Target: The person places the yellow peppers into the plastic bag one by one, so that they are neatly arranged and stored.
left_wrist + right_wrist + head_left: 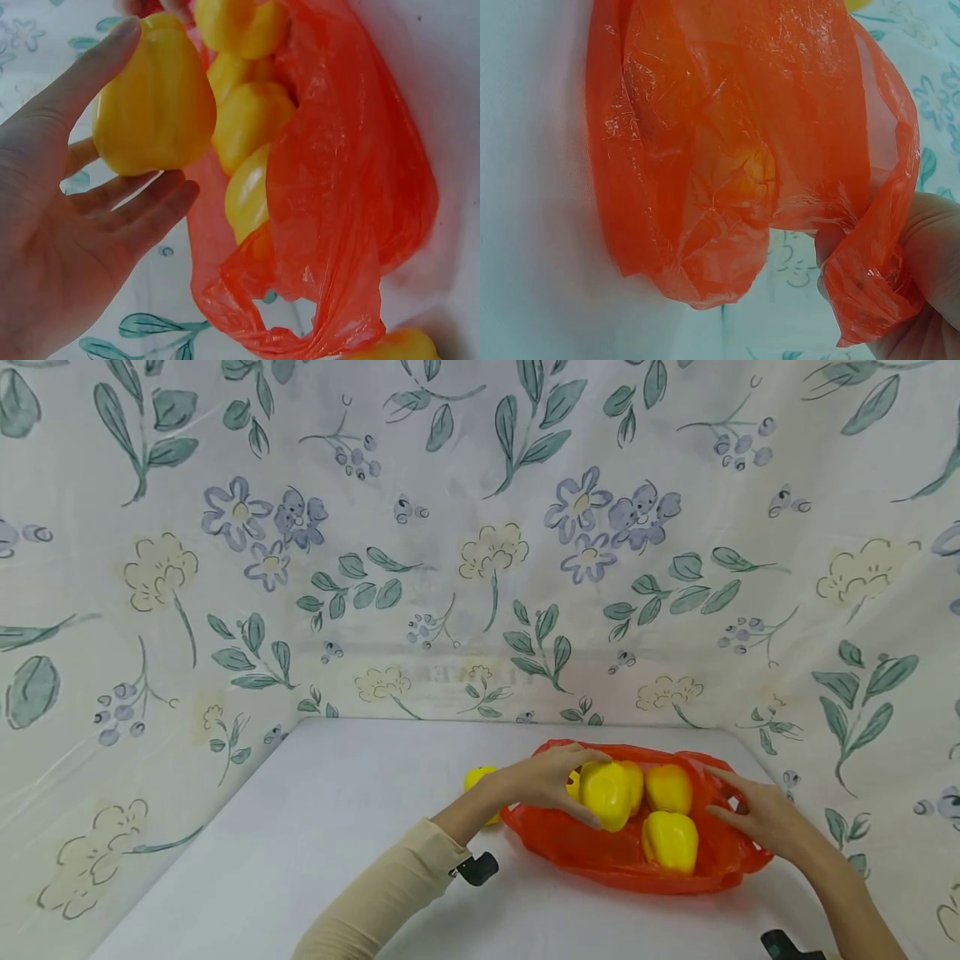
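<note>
My left hand (pixel 551 777) grips a yellow bell pepper (pixel 607 795) over the mouth of a red plastic bag (pixel 577 847). In the left wrist view the thumb lies along one side of this pepper (pixel 156 105), fingers spread under the other. Several more yellow peppers lie inside the bag, among them one near the front (pixel 671 843) and one with an orange tint behind it (pixel 669 789). At the bag's right end my right hand (pixel 768 817) holds its edge; in the right wrist view the fingers pinch a gathered loop handle (pixel 874 289).
Another yellow pepper (pixel 477 777) sits on the white table (pixel 315 827) just left of the bag, partly behind my left forearm. A patterned cloth (pixel 420 568) with flowers and leaves hangs behind and beside the table. Dark wrist cameras (pixel 477 868) sit on both forearms.
</note>
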`<action>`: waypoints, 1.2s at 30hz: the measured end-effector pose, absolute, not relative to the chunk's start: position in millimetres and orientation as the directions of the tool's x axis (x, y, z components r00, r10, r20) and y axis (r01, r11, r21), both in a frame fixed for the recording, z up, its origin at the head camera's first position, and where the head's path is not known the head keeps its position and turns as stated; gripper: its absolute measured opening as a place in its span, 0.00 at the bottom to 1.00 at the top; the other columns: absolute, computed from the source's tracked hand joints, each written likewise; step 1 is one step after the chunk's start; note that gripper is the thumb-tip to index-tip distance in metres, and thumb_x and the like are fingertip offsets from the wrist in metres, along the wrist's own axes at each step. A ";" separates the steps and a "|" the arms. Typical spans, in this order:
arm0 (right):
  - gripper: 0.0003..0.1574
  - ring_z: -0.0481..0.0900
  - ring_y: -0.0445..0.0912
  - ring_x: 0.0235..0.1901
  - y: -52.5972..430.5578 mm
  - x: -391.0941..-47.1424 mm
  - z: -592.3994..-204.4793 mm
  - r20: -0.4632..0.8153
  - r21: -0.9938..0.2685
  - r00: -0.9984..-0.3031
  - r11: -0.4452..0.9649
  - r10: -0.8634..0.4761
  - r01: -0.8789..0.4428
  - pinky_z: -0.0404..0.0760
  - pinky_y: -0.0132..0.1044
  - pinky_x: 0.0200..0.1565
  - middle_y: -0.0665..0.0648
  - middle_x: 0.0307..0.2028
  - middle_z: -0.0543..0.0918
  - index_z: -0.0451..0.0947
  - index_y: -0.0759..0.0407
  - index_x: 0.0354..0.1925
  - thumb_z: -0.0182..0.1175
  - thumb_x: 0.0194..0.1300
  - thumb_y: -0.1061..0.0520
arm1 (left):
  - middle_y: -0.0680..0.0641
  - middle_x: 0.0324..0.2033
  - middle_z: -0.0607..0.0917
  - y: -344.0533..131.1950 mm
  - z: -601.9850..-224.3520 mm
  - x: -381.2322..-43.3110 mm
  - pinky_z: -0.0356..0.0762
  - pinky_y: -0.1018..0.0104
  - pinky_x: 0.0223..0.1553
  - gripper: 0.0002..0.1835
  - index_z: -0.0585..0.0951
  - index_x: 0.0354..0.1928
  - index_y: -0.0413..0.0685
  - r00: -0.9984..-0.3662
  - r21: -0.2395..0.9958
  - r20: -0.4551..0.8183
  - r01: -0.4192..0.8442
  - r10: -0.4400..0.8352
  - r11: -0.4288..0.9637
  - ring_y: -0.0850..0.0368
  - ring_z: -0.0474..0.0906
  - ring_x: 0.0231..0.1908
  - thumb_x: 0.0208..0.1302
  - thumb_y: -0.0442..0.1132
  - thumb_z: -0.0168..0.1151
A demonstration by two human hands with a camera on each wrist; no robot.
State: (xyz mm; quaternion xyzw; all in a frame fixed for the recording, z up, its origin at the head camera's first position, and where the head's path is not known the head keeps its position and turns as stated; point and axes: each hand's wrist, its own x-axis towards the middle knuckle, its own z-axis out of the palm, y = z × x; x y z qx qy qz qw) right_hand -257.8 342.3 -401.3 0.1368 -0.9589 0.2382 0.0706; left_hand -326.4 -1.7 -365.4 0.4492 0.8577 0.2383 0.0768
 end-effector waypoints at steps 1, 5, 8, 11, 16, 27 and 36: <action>0.40 0.73 0.39 0.23 342.6 -257.6 -401.3 0.208 -0.438 -0.951 0.847 -0.230 -0.301 0.80 0.26 0.25 0.57 0.35 0.81 0.66 0.65 0.67 0.67 0.62 0.53 | 0.58 0.64 0.71 0.4 -365.9 -326.4 0.77 0.72 0.53 0.46 0.64 0.70 0.68 -0.584 0.477 0.069 0.731 0.809 0.487 0.64 0.68 0.59 0.49 0.61 0.74; 0.40 0.72 0.38 0.23 342.9 -257.6 -400.9 0.220 -0.433 -0.948 0.848 -0.230 -0.306 0.80 0.25 0.25 0.57 0.35 0.81 0.66 0.64 0.67 0.67 0.61 0.53 | 0.58 0.66 0.69 6.9 -367.0 -326.4 0.76 0.73 0.53 0.46 0.63 0.71 0.70 -0.582 0.459 0.028 0.730 0.813 0.506 0.64 0.66 0.60 0.50 0.61 0.73; 0.40 0.72 0.38 0.22 343.6 -258.4 -400.4 0.228 -0.422 -0.945 0.851 -0.233 -0.312 0.79 0.25 0.25 0.57 0.36 0.81 0.66 0.64 0.67 0.67 0.61 0.53 | 0.59 0.66 0.69 11.1 -367.9 -327.1 0.76 0.73 0.53 0.45 0.63 0.71 0.70 -0.574 0.450 0.017 0.735 0.818 0.507 0.65 0.67 0.59 0.50 0.60 0.73; 0.40 0.72 0.38 0.22 344.5 -258.9 -400.0 0.240 -0.414 -0.941 0.851 -0.241 -0.323 0.79 0.25 0.25 0.58 0.35 0.81 0.66 0.65 0.67 0.67 0.61 0.54 | 0.59 0.66 0.69 15.4 -368.7 -327.3 0.75 0.72 0.55 0.45 0.63 0.71 0.68 -0.558 0.443 0.016 0.748 0.830 0.494 0.64 0.65 0.62 0.51 0.59 0.73; 0.40 0.72 0.38 0.22 343.9 -259.2 -399.2 0.243 -0.408 -0.940 0.855 -0.238 -0.322 0.79 0.25 0.24 0.57 0.34 0.80 0.66 0.65 0.67 0.67 0.61 0.53 | 0.59 0.69 0.68 22.2 -369.9 -326.2 0.71 0.64 0.64 0.44 0.64 0.70 0.67 -0.543 0.413 0.013 0.768 0.840 0.490 0.60 0.60 0.68 0.51 0.59 0.73; 0.40 0.73 0.39 0.23 342.5 -258.2 -398.1 0.223 -0.424 -0.947 0.851 -0.233 -0.309 0.80 0.25 0.24 0.56 0.34 0.80 0.66 0.65 0.67 0.67 0.62 0.52 | 0.59 0.66 0.70 32.6 -378.5 -323.8 0.75 0.67 0.59 0.44 0.65 0.70 0.69 -0.562 0.391 -0.044 0.751 0.826 0.532 0.63 0.64 0.65 0.51 0.59 0.73; 0.42 0.74 0.39 0.23 342.9 -256.7 -400.5 0.200 -0.478 -0.950 0.823 -0.239 -0.307 0.82 0.27 0.26 0.60 0.38 0.81 0.64 0.64 0.69 0.67 0.62 0.52 | 0.60 0.66 0.70 41.2 -388.5 -320.5 0.75 0.65 0.61 0.44 0.65 0.69 0.70 -0.566 0.377 -0.097 0.740 0.818 0.557 0.63 0.63 0.66 0.50 0.59 0.73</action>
